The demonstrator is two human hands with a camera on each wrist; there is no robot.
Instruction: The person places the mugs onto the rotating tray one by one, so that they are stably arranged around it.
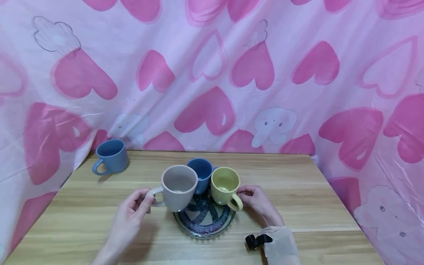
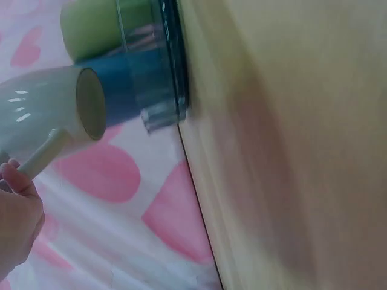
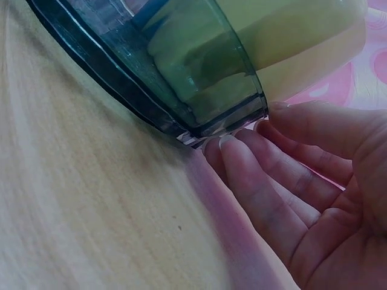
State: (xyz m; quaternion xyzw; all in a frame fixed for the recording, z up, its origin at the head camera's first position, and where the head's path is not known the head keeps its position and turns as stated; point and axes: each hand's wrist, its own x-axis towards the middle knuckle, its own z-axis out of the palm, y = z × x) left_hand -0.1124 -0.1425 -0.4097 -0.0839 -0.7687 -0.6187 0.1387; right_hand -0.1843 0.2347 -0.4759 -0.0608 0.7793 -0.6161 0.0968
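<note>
My left hand [image 1: 130, 211] grips the handle of a light grey-beige mug [image 1: 180, 200]. In the left wrist view this mug [image 2: 42, 112] hangs above the table, tilted, its base showing. Under and beyond it is a round, dark-tinted glass tray [image 1: 207, 230] with a swirl pattern. A blue mug [image 1: 200, 173] and a yellow-green mug [image 1: 222, 197] stand on the tray, the blue one partly hidden. My right hand [image 1: 260, 202] is at the tray's right side, behind the yellow-green mug's handle. In the right wrist view its thumb and curled fingertips pinch the tray's edge [image 3: 248, 115].
Another blue mug [image 1: 116, 160] stands at the table's back left corner, handle to the left. The wooden table [image 1: 331, 221] meets a pink heart-print cloth [image 1: 205, 73] at the back and sides. A black strap piece [image 1: 256, 241] sits by the right sleeve.
</note>
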